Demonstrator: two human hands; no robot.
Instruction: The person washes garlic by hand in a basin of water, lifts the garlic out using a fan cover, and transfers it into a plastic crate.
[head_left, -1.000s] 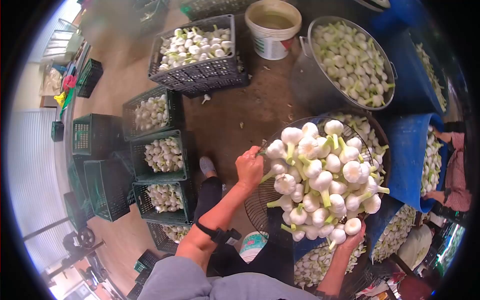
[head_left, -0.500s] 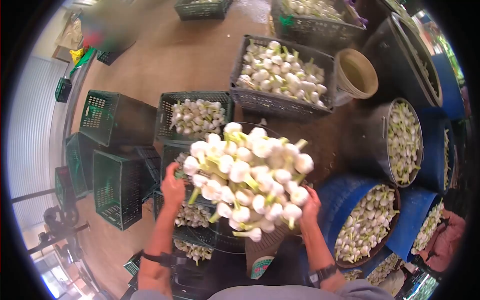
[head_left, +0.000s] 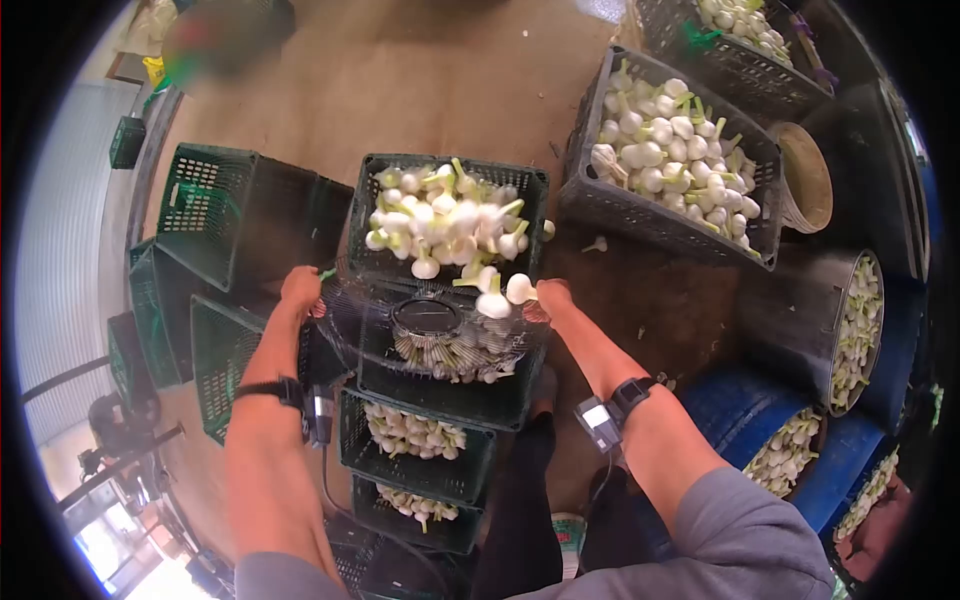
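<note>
Produce-sorting shed or packing floor for garlic. Evidence: bare earthen-brown floor [head_left: 420,80]; many green and dark plastic crates [head_left: 215,215], some stacked empty, others filled with white garlic bulbs [head_left: 445,215]; a larger grey crate [head_left: 640,215] heaped with the same bulbs; blue drums [head_left: 745,415] and a metal pot [head_left: 800,320] holding more; a pale bucket [head_left: 805,175]; corrugated metal wall [head_left: 60,200] at the left edge.

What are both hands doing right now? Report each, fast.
Left hand: closed on the wire tray rim.
Right hand: closed on the tray's opposite rim, garlic bulbs tipping out.
</note>
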